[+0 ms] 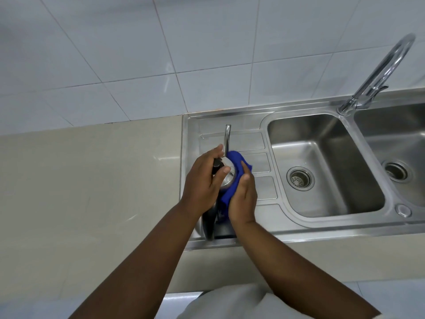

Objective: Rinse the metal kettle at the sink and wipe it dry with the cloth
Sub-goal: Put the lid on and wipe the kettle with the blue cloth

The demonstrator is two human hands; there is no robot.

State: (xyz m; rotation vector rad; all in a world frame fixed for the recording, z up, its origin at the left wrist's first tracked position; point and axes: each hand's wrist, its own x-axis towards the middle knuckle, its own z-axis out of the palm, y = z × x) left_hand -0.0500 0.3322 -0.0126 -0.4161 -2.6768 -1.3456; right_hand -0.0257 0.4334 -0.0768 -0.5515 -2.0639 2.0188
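The metal kettle (227, 176) is above the sink's draining board, its thin spout (227, 139) pointing away from me and its black handle hanging toward me. My left hand (203, 183) grips the kettle from the left, thumb across the lid near the black knob. My right hand (242, 196) presses a blue cloth (235, 166) against the kettle's right side. The cloth wraps round part of the body. Most of the kettle's body is hidden by both hands.
The steel draining board (253, 139) lies under the kettle. To its right is a sink basin (322, 162) with a drain, then a second basin (395, 143). A curved tap (379, 72) stands behind them. Beige counter (92, 180) stretches left; tiled wall behind.
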